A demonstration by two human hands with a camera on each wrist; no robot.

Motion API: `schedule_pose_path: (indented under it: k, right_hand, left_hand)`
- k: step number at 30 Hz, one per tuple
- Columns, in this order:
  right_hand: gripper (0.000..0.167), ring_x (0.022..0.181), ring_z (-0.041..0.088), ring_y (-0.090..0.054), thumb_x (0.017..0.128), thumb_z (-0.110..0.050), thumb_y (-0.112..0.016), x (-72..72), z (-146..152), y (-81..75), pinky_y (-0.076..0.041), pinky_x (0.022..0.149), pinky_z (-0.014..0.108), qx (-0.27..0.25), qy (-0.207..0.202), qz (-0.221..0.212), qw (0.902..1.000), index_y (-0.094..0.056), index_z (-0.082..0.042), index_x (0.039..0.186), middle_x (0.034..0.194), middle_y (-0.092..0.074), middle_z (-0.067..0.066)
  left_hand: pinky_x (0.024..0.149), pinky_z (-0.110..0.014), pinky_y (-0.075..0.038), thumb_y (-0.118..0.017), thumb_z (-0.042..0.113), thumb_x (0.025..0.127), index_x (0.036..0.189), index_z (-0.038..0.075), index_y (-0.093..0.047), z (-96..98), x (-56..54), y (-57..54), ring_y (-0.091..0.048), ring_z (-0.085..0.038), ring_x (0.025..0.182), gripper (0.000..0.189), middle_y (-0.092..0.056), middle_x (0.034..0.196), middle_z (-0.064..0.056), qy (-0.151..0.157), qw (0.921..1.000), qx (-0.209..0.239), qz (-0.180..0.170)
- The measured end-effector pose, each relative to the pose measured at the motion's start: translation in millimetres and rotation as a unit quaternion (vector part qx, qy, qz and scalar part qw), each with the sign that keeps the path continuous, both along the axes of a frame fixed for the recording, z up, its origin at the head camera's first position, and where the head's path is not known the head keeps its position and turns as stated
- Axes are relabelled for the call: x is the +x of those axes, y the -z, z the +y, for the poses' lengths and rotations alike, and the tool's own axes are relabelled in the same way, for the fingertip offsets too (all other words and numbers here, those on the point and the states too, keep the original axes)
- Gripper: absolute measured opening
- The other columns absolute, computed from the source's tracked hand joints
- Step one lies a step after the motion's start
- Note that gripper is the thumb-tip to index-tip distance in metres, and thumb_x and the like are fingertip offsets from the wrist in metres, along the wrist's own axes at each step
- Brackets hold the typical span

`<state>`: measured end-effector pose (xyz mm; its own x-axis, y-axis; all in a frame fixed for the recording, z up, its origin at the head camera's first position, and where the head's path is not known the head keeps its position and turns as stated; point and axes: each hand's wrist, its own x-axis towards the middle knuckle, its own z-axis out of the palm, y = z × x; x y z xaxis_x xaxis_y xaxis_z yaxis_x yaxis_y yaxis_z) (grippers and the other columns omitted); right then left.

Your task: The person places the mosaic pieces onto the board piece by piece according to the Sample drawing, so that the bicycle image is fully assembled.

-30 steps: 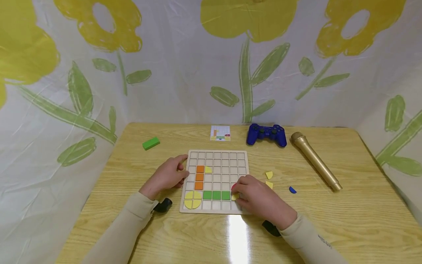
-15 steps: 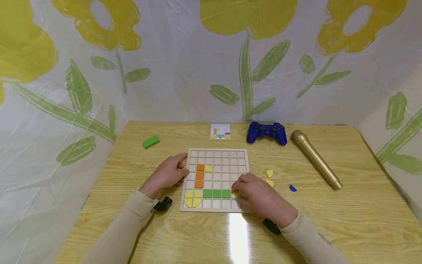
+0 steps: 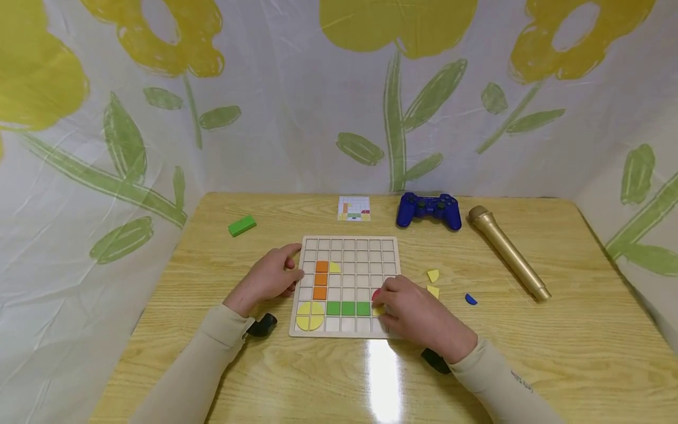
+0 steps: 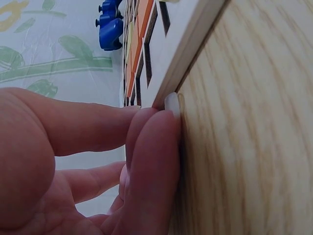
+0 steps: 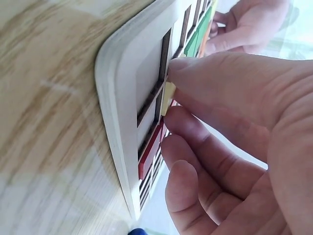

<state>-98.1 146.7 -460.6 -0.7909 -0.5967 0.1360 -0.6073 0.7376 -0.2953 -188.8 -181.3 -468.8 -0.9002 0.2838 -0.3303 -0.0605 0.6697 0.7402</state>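
In the head view, a wooden grid board lies on the table with coloured tiles in its cells. My left hand holds the board's left edge, thumb on the frame and fingers against its side. Over the lower right cells, my right hand pinches a yellow tile between thumb and fingertip, at the board's surface. The tile's full shape is hidden. Red tile shows beside it, partly covered by my fingers in the head view. Green squares, orange squares and yellow quarter circles fill other cells.
Loose yellow pieces and a blue half circle lie right of the board. Behind it are a pattern card and a blue game controller. A gold microphone lies right, a green block left.
The scene has slid slightly upward in the head view. Both hands keep their places at the board, and the tiles look unchanged.
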Motion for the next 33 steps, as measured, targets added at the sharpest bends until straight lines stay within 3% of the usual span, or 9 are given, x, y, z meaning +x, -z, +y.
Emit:
schedule_pose_path:
  k: [9, 16, 25, 33]
  right_hand:
    - [0.016, 0.095, 0.012, -0.06, 0.092, -0.015, -0.086, -2.9, 7, -6.5, -0.059, 0.079, 0.028, -0.01, 0.004, -0.006, 0.9999, -0.083, -0.016, 0.107, 0.1, -0.067, -0.003]
    - [0.017, 0.107, 0.02, -0.068, 0.094, -0.016, -0.085, -4.4, 43, -19.1, -0.062, 0.093, 0.041, -0.013, 0.076, -0.039, 0.9962, -0.081, -0.012, 0.109, 0.108, -0.073, 0.0]
    - [0.016, 0.097, 0.022, -0.07, 0.096, -0.019, -0.082, -10.4, 98, -18.8, -0.062, 0.086, 0.047, -0.004, 0.152, -0.045, 0.9873, -0.081, -0.008, 0.107, 0.1, -0.075, 0.001]
    - [0.02, 0.086, 0.018, -0.07, 0.098, -0.025, -0.08, -26.2, 106, -14.5, -0.063, 0.085, 0.049, -0.008, 0.197, -0.083, 0.9767, -0.082, -0.007, 0.104, 0.095, -0.076, 0.003]
  left_hand:
    - [0.064, -0.03, -0.063, -0.066, 0.015, 0.106, 0.168, 0.011, -0.037, 0.3, -0.3, -4.6, -0.065, -0.019, 0.075, 0.069, -0.054, 0.115, -0.012, -0.003, 1.0, -0.004, 0.003]
    - [0.064, -0.03, -0.063, -0.067, 0.015, 0.106, 0.168, 0.011, -0.037, 0.2, -0.4, -2.1, -0.065, -0.019, 0.075, 0.069, -0.054, 0.115, -0.012, -0.002, 1.0, 0.0, -0.002]
    - [0.064, -0.031, -0.063, -0.067, 0.015, 0.106, 0.168, 0.011, -0.038, -0.7, 0.0, -2.3, -0.065, -0.02, 0.075, 0.069, -0.054, 0.115, -0.012, -0.005, 1.0, 0.0, -0.001]
    - [0.064, -0.03, -0.062, -0.067, 0.015, 0.106, 0.167, 0.012, -0.038, 1.7, 1.0, -2.9, -0.065, -0.02, 0.075, 0.068, -0.053, 0.114, -0.012, -0.004, 1.0, 0.001, -0.003]
